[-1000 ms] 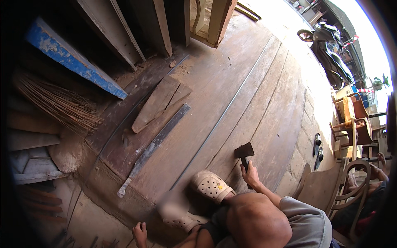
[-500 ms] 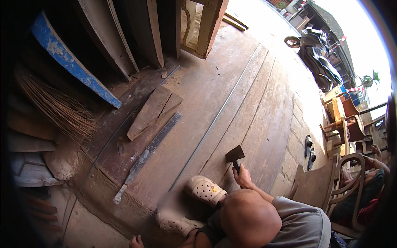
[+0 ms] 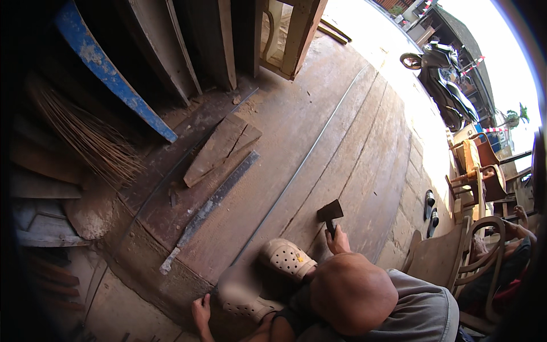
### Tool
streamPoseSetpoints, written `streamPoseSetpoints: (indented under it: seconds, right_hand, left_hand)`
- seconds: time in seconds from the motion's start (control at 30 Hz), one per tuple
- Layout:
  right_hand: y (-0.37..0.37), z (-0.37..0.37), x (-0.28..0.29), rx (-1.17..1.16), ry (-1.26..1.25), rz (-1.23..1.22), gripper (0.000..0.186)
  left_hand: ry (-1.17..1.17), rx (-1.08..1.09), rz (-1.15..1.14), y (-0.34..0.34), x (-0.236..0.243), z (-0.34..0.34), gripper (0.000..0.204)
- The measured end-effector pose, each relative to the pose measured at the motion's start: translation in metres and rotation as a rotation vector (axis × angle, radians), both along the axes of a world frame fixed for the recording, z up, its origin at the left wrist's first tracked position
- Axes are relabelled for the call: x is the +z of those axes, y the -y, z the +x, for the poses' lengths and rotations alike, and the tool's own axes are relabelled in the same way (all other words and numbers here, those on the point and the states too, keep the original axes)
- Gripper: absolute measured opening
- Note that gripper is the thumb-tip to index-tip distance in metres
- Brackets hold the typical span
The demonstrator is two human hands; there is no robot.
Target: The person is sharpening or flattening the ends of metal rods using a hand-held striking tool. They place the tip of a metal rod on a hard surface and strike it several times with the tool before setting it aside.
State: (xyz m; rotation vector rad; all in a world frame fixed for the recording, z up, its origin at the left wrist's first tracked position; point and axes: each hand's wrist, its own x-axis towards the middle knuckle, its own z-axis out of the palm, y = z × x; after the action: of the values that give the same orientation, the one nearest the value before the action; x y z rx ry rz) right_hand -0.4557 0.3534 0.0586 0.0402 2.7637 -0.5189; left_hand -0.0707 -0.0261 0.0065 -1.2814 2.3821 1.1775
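Right hand (image 3: 339,242) clasps broad-bladed tool (image 3: 330,211), forearm hidden behind knee (image 3: 354,293); left hand (image 3: 201,311): cannot tell if gripping.

Right fingers (image 3: 338,240) around dark bladed tool (image 3: 330,211), left fingers (image 3: 199,308) near beige clog (image 3: 248,309), wooden block (image 3: 219,153) on planks (image 3: 319,182)

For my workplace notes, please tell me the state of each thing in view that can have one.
Right hand: closed around tool
Tool: held
Left hand: fingers curled, grip unclear
Clogs: worn
Block: lying, split line showing
Bar: lying, stained
Blue board: paint worn
Broom: bristles fanned
Sandals: unworn
Motorbike: riderless
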Motion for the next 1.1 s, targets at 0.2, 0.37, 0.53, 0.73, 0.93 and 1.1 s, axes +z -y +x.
streamPoseSetpoints:
  seconds: [0.2,0.37,0.53,0.73,0.93,1.1]
  right_hand:
    - [-0.001,-0.006,-0.005,0.006,0.022,-0.007,0.038]
    - [-0.012,0.002,-0.011,-0.006,-0.044,0.003,0.037]
    - [0.002,0.002,0.006,-0.015,-0.018,-0.006,0.036]
    - [0.002,-0.003,0.005,-0.015,0.028,-0.022,0.036]
    - [-0.004,-0.007,0.010,-0.001,0.015,-0.054,0.034]
    - [0.007,-0.003,0.005,0.032,0.030,-0.075,0.037]
  left_hand:
    - [0.305,0.172,-0.086,0.034,-0.032,0.207,0.050]
    - [0.227,0.256,-0.081,0.060,0.024,0.205,0.043]
    - [0.143,-0.022,0.002,0.023,0.022,0.031,0.053]
    - [0.023,-0.110,0.045,-0.007,0.006,-0.024,0.050]
    - [0.009,-0.052,-0.085,-0.019,-0.026,0.052,0.038]
    - [0.242,0.113,-0.216,0.032,-0.012,0.250,0.040]
